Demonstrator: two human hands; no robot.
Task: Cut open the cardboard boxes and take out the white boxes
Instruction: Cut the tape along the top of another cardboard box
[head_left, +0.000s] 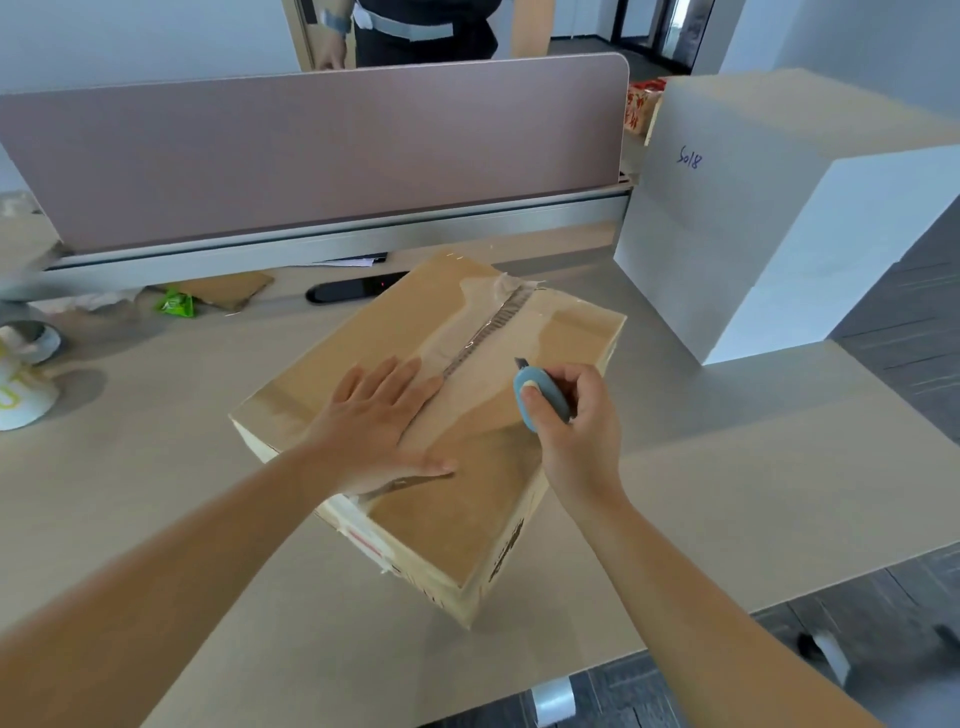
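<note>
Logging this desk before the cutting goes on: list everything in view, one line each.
cardboard box: one, brown, taped, desk centre
box cutter: one, blue, in right hand over the box
white boxes: stacked, number unclear, white, desk right
divider panel: one, mauve, desk rear
cardboard scrap: one, brown, below divider
green packet: one, beside scrap
black oblong item: one, behind box
desk: one, beige
bystander: one, dark clothes, beyond divider
left hand: flat on box
right hand: gripping cutter
</note>
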